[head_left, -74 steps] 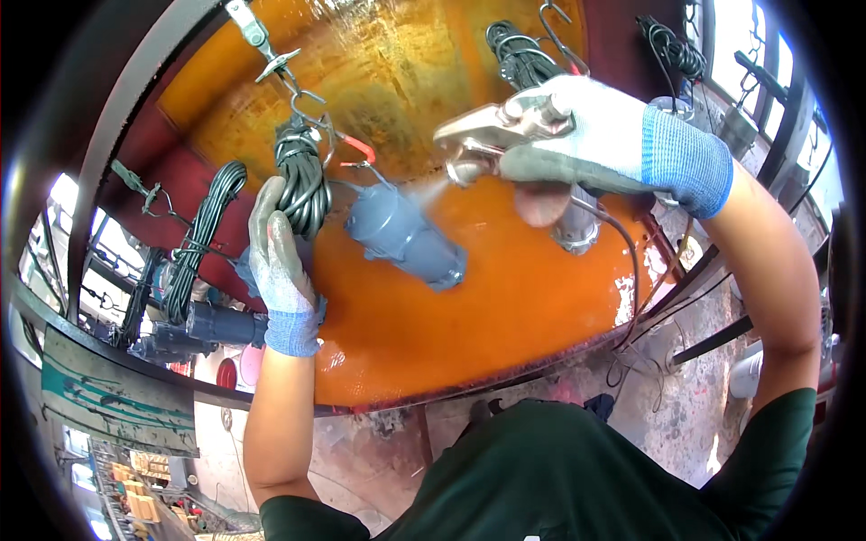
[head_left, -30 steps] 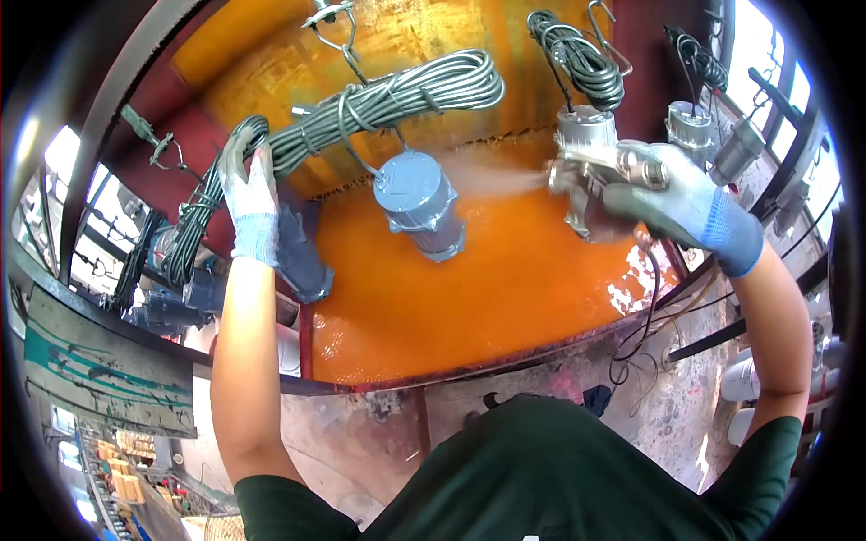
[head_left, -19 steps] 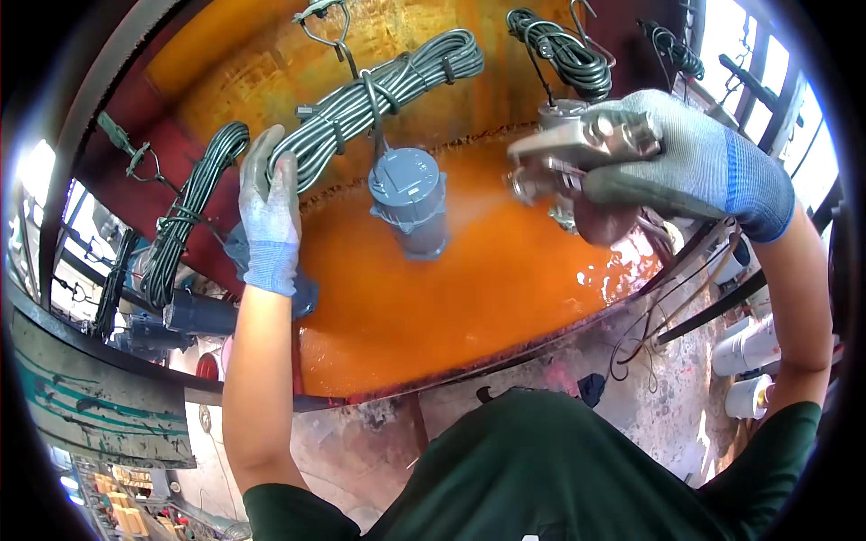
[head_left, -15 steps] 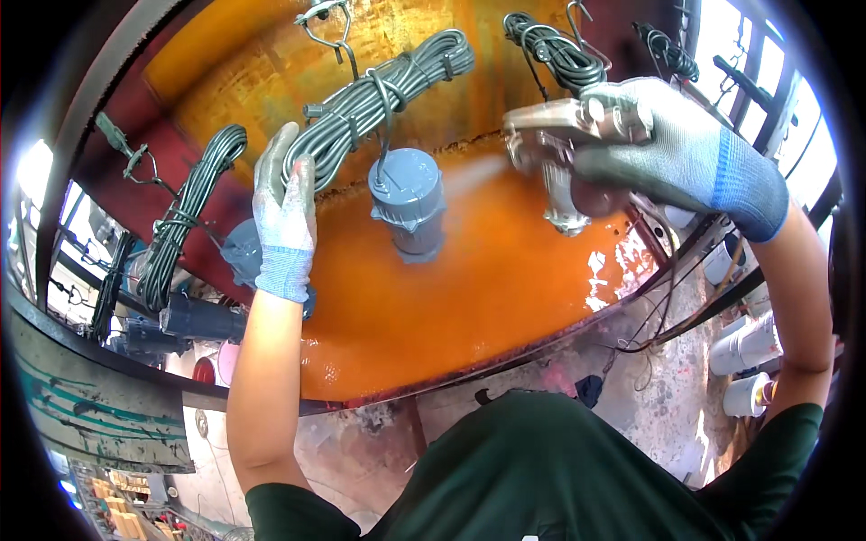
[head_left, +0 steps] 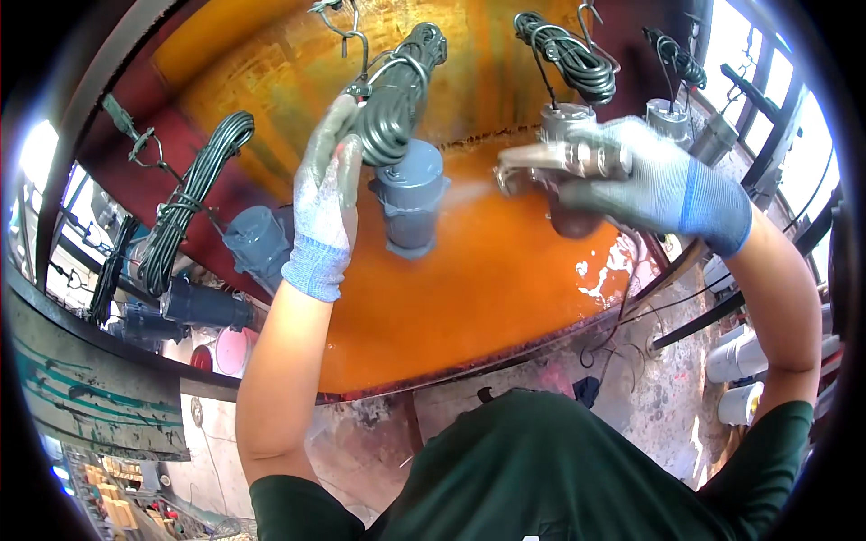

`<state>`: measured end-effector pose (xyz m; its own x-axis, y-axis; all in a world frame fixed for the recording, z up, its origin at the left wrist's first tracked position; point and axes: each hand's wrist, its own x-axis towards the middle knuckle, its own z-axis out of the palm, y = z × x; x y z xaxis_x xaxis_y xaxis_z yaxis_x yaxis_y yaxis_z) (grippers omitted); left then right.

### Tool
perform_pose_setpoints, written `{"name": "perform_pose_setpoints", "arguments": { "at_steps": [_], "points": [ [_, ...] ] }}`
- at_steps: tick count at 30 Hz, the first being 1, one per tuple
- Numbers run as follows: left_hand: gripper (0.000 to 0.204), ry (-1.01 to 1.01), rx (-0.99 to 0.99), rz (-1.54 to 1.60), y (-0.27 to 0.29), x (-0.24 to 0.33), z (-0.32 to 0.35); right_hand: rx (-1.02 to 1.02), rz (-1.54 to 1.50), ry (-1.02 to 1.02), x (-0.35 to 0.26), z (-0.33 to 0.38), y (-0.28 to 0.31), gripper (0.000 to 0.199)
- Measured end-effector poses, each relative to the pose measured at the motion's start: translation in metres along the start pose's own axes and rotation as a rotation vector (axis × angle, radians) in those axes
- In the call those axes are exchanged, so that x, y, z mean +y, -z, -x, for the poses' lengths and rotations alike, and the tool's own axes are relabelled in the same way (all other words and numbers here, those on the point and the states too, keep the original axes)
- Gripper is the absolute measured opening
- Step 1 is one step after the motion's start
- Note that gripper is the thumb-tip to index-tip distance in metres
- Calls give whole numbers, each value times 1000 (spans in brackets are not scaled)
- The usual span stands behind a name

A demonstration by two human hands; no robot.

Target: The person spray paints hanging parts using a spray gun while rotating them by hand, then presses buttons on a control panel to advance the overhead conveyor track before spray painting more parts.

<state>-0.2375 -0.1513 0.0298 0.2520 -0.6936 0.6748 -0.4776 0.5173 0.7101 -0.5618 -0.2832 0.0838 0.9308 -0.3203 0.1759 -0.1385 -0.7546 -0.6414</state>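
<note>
My left hand (head_left: 327, 189), in a grey glove, grips the coiled black cable (head_left: 397, 90) of a grey cylindrical pump (head_left: 410, 203) that hangs from a metal hook (head_left: 338, 22). My right hand (head_left: 645, 185), gloved too, holds a metal spray gun (head_left: 559, 167) pointed left at the pump. A thin mist (head_left: 469, 191) leaves the nozzle toward the grey body. The pump hangs in front of an orange-stained backboard (head_left: 478, 288).
More pumps with coiled cables hang on hooks: unpainted metal ones at right (head_left: 568, 117) (head_left: 669, 113), grey painted ones at left (head_left: 257, 243) (head_left: 203, 307). White buckets (head_left: 740, 356) stand on the floor at right. A dark steel frame (head_left: 90, 298) crosses the left side.
The pump has swung so its cable coil hangs more upright. My left hand shifted up onto the coil. The spray gun moved lower and closer to the pump, still spraying.
</note>
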Motion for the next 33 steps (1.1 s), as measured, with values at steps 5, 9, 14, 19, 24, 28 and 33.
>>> {"name": "perform_pose_setpoints", "arguments": {
  "at_steps": [5,9,14,19,24,28,33],
  "points": [
    [79,66,95,107,23,-5,55,-202,210,-145,-5,30,-10,23],
    [66,199,339,124,45,-73,188,58,97,-96,-12,38,-10,22],
    [29,810,773,272,67,-213,473,31,18,-264,-44,25,-5,20],
    [17,1173,565,-195,75,-237,693,210,259,139,-67,11,-5,35],
    [18,1246,191,-428,104,-201,751,-76,357,-251,-104,-15,3,36],
    [23,1309,136,-553,122,-212,806,281,529,236,-78,-27,-21,26],
    [22,1618,142,-489,130,-215,767,-76,341,-101,-82,-34,-30,26]
  ]
}}
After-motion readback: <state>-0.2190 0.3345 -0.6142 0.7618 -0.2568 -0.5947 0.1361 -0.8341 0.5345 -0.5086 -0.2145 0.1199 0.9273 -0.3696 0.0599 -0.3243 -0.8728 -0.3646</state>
